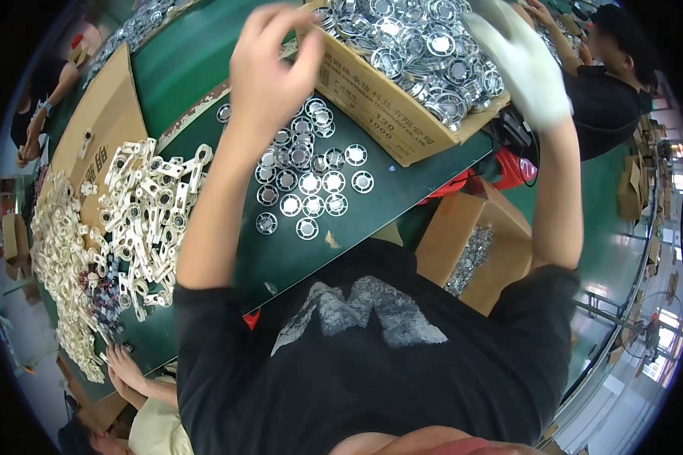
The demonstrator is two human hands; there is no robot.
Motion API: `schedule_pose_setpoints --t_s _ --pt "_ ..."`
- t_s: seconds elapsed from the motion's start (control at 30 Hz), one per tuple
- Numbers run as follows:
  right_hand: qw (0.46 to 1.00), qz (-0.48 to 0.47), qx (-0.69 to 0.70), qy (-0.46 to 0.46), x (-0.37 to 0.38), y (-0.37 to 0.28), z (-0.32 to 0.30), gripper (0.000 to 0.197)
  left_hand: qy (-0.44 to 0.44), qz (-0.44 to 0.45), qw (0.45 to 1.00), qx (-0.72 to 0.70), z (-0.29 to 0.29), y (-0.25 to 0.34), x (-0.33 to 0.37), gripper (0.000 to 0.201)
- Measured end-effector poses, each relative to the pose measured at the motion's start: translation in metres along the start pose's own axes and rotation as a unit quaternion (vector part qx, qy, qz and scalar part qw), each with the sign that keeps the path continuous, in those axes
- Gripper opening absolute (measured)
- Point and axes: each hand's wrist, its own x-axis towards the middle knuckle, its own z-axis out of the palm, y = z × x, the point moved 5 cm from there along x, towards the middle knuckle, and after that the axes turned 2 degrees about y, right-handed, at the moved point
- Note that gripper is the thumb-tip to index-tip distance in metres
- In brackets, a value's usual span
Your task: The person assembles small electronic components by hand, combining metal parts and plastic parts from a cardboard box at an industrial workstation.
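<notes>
A cardboard box (391, 114) heaped with silver spoked metal discs (413, 49) stands at the far side of the green table. My left hand (273, 72), bare and a little blurred, is raised at the box's left end. Its thumb stands apart from the fingers, with nothing visible between them. My right hand (520, 64), in a white glove, is at the box's right edge beside the heap, its fingers stretched out. Loose discs of the same kind (311, 183) lie on the table below my left hand, some stacked and some flat.
Cream plastic parts (155, 212) are piled to the left, by an upright cardboard sheet (102, 121). An open carton (448, 227) with small shiny pieces sits below the table's right edge. A co-worker's hand (125, 368) rests at lower left; another person (603, 83) is at far right.
</notes>
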Motion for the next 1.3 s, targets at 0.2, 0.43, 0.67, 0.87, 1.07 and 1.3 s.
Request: schedule_pose_setpoints --t_s 0.2,0.43,0.67,0.87,1.07,1.3 --pt "0.919 0.32 0.208 -0.102 0.079 0.047 0.109 0.069 -0.15 -0.065 0.975 0.15 0.107 -0.025 0.108 0.053" --pt "0.949 0.263 0.172 -0.004 0.033 0.095 0.183 0.043 -0.219 -0.083 0.958 0.165 0.181 -0.023 0.113 0.056" --pt "0.879 0.317 0.356 0.024 0.062 0.038 0.166 0.048 -0.087 -0.247 0.961 0.092 0.18 -0.056 0.088 0.049" --pt "0.858 0.406 0.312 0.026 0.073 0.029 0.158 0.052 -0.115 -0.32 0.94 -0.03 0.167 -0.061 0.096 0.049" --pt "0.758 0.464 0.446 0.104 0.086 0.021 0.161 0.051 -0.032 -0.378 0.922 -0.079 0.164 -0.071 0.095 0.041" --pt "0.787 0.419 0.391 0.228 0.089 0.029 0.178 0.041 0.034 -0.352 0.932 -0.083 0.167 -0.058 0.103 0.038"
